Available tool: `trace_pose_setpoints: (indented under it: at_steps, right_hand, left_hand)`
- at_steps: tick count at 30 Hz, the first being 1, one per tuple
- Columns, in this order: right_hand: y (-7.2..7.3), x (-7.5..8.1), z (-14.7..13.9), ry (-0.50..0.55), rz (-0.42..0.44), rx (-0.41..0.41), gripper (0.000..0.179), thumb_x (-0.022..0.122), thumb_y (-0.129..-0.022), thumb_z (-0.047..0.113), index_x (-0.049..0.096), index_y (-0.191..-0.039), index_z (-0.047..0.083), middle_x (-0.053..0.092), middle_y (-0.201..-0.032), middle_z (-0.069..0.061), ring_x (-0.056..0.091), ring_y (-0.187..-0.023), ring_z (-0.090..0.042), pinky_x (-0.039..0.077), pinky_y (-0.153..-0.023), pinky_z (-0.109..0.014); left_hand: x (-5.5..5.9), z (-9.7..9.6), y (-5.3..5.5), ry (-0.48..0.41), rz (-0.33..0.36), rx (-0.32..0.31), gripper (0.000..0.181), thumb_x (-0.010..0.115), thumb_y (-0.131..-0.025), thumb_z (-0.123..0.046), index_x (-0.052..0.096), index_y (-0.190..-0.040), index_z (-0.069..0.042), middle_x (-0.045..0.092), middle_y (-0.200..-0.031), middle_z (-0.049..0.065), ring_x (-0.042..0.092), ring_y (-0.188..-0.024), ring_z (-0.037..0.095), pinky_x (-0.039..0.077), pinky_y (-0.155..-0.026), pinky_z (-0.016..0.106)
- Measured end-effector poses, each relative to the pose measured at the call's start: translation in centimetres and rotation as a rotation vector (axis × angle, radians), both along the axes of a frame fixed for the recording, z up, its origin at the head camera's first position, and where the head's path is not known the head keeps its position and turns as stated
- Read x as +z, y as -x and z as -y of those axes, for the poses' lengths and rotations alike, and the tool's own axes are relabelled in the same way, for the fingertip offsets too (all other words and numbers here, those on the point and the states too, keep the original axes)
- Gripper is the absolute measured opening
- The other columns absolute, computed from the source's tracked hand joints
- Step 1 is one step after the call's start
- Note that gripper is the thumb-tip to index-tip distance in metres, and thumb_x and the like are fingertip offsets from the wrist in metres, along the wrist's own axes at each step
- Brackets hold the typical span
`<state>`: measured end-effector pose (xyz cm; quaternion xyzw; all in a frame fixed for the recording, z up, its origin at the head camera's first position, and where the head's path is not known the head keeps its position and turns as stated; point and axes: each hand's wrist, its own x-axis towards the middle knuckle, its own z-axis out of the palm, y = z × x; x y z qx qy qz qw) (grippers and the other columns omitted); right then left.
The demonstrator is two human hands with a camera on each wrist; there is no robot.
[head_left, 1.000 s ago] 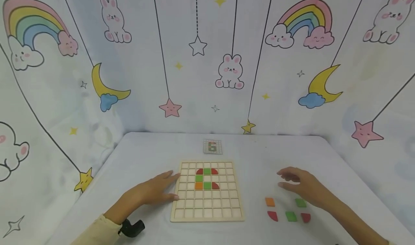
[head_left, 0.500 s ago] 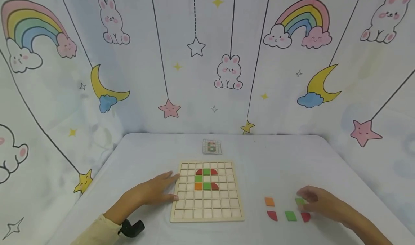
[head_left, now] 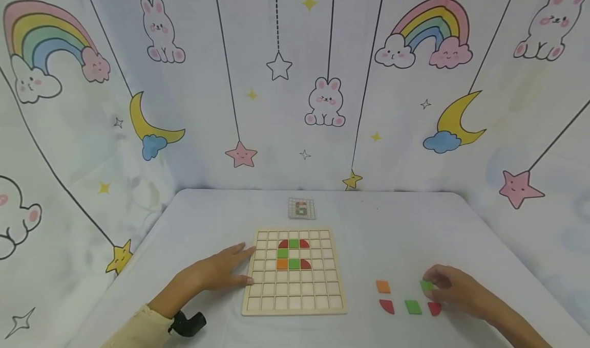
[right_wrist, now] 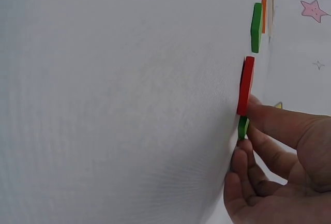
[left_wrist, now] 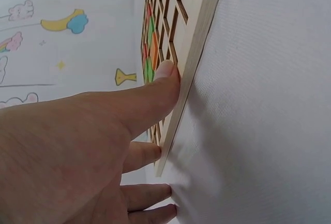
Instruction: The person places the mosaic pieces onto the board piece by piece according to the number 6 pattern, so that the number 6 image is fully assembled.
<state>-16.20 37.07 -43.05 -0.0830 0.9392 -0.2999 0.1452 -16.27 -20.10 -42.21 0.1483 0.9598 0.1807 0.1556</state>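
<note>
My left hand (head_left: 216,272) rests with extended fingers on the left edge of a wooden grid board (head_left: 295,314). In the left wrist view the thumb (left_wrist: 165,71) lies on the board's rim. Red quarter-round, green square and orange square tiles sit in the board's upper cells. To the right of the board, my right hand (head_left: 454,289) pinches a green square tile (head_left: 426,285) at the table surface, thumb and fingers at its sides. A red quarter-round tile (head_left: 435,308) lies just in front of it, close to the thumb in the right wrist view.
An orange square tile (head_left: 383,286), a red quarter-round tile (head_left: 387,306) and another green tile (head_left: 413,307) lie between board and right hand. Behind the board is a small pattern card (head_left: 301,209). A patterned cloth (head_left: 203,107) hangs behind the white table.
My right hand has come down and to the right from above the loose tiles, and its fingers have closed on the far green tile. The left hand has stayed on the board.
</note>
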Motion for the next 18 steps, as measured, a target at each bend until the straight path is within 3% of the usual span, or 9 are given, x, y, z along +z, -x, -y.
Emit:
trace_pose_setpoints:
  at_steps: [9, 18]
  right_hand:
    - [-0.2, -0.3, 0.5, -0.045, -0.007, -0.062, 0.033, 0.082, -0.091, 0.024, 0.070, -0.116, 0.005, 0.072, -0.114, -0.004, 0.065, -0.108, -0.025, 0.059, -0.094, -0.049]
    - [0.0, -0.3, 1.1, -0.064, -0.090, -0.037, 0.032, 0.080, -0.094, 0.027, 0.071, -0.116, 0.006, 0.074, -0.116, -0.006, 0.068, -0.111, -0.028, 0.060, -0.094, -0.051]
  left_hand:
    - [-0.1, 0.0, 0.0, -0.017, 0.006, -0.009, 0.087, 0.075, -0.094, -0.055, 0.041, -0.164, -0.015, 0.033, -0.168, 0.024, 0.033, -0.156, 0.044, 0.033, -0.123, 0.063]
    - [-0.2, 0.1, 0.1, -0.009, 0.004, 0.005, 0.087, 0.075, -0.094, -0.055, 0.041, -0.164, -0.016, 0.034, -0.169, 0.023, 0.034, -0.155, 0.043, 0.035, -0.122, 0.063]
